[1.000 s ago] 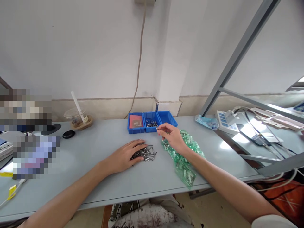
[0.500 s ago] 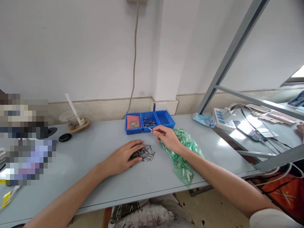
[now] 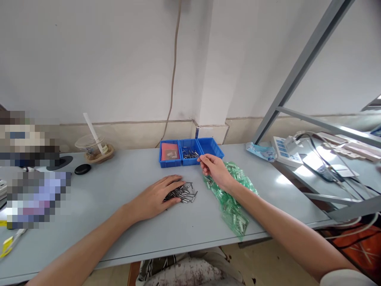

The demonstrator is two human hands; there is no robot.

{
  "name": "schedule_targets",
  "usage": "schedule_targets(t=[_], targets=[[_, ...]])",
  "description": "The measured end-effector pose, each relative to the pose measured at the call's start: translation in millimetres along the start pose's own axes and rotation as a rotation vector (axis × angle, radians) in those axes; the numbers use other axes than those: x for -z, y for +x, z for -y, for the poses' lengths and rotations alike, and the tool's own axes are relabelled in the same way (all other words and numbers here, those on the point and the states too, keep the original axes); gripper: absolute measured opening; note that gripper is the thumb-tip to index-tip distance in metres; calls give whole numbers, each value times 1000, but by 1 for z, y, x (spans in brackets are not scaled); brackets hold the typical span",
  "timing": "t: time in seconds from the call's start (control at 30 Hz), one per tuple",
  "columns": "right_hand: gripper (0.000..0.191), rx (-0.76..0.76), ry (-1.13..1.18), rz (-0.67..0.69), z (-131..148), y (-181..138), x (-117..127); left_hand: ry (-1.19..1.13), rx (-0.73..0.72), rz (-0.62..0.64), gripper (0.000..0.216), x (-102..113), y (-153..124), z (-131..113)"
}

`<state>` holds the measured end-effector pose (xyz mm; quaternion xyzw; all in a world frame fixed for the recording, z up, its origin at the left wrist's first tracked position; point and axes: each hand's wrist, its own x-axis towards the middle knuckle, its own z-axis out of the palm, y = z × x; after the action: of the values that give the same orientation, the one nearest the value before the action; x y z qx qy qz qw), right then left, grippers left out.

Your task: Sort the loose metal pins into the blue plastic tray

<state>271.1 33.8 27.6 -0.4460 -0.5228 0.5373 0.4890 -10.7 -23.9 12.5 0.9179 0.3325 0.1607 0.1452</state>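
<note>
My left hand lies over the left side of a loose pile of thin metal pins on the grey table. Its fingers are spread around the pile and hide part of it. My right hand is at the front right corner of the middle blue bin, thumb and fingertips pinched together. What sits in that pinch is hidden. Several similar pins lie inside this bin. Under and beside my right hand and forearm rests a green plastic bag with many small pale and metallic pieces.
The left bin holds a reddish sheet and a small packet; the right bin stands beside the middle one. At the left are a cup with a straw and a black oval object. A power strip and metal frame stand right.
My right hand has moved slightly up toward the middle bin; the small pin that stuck out of its fingertips no longer shows clearly. My left hand stays on the pile. The view shifted slightly.
</note>
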Motion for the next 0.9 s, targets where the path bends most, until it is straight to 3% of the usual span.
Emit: schedule_targets(t=[0.17,0.3,0.37,0.5,0.9], targets=[[46,62,-26,97,4,0,2,-4,3,-4,53,0,0,1],[39,247,-437,126,11,-6,6,3,-6,-25,53,1,-1,1],[31,300,-646,245,13,-11,7,12,-1,-24,53,1,-1,2],[32,346,-911,459,9,-17,5,28,23,-9,52,0,-2,3],[16,346,-972,410,5,-18,5,23,14,-10,53,1,-2,3]])
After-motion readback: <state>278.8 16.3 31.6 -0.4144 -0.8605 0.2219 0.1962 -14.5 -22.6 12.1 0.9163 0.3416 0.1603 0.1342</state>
